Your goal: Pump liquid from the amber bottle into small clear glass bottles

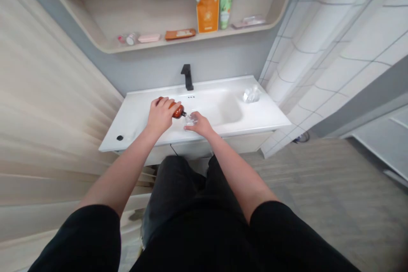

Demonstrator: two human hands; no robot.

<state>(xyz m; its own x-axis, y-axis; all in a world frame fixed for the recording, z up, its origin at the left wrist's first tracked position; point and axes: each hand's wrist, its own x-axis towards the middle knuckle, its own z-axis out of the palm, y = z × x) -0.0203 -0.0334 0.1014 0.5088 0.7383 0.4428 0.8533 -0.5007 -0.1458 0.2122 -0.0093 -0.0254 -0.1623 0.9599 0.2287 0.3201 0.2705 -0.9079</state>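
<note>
My left hand (161, 114) is wrapped round a brown bottle (177, 111) and holds it tipped on its side, its dark neck pointing right. My right hand (200, 124) grips a small clear container (190, 120) directly under the bottle's mouth. Both hands are over the front left part of the white washbasin (134, 110). Whether any liquid is flowing cannot be made out.
A black tap (187, 76) stands at the back of the basin. A crumpled clear item (251, 94) lies at its right rear. A small black cap (120, 138) rests near the front left corner. The shelf (191, 38) above holds an orange pouch (208, 11), a green tube and small items.
</note>
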